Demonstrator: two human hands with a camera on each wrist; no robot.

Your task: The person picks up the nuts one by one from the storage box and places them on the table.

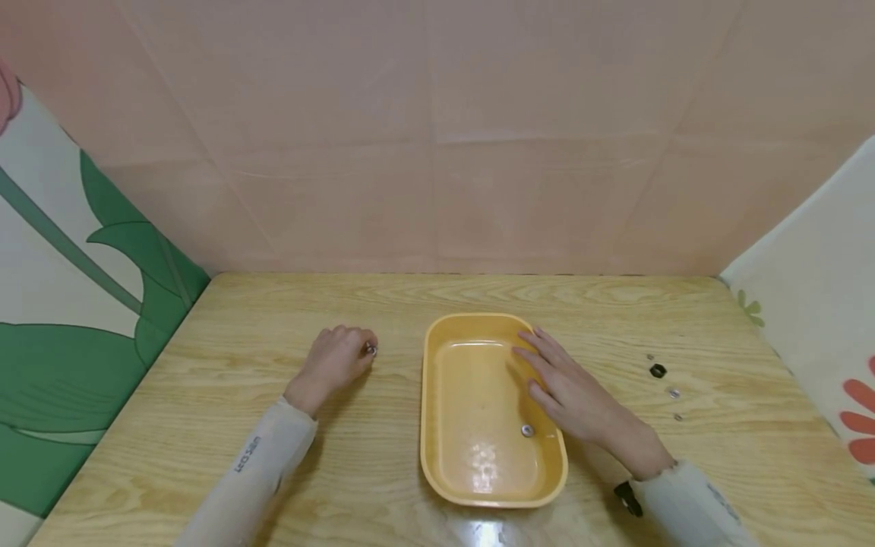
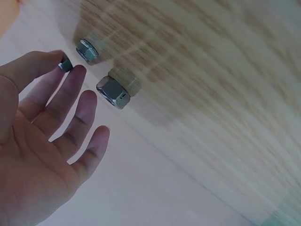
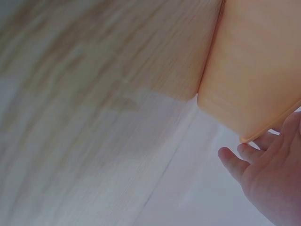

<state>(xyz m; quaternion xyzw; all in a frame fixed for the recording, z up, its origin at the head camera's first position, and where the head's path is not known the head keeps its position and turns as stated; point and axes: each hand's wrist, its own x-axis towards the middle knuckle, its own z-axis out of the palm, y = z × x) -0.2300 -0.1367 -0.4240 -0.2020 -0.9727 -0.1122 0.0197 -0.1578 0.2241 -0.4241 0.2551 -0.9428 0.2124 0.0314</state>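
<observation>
My left hand is over the table left of the tray. In the left wrist view its thumb and a fingertip pinch a small metal nut, while the other fingers stay extended. Two more shiny hex nuts, a smaller one and a larger one, lie on the wood near those fingertips. The yellow plastic tray holds one nut toward its lower right. My right hand rests over the tray's right rim, fingers spread and loosely bent inward, with nothing seen in its grasp.
Right of the tray, a black hex nut lies among several small metal pieces. The wood-grain table meets a pink cloth wall at the back. Patterned panels flank it on both sides.
</observation>
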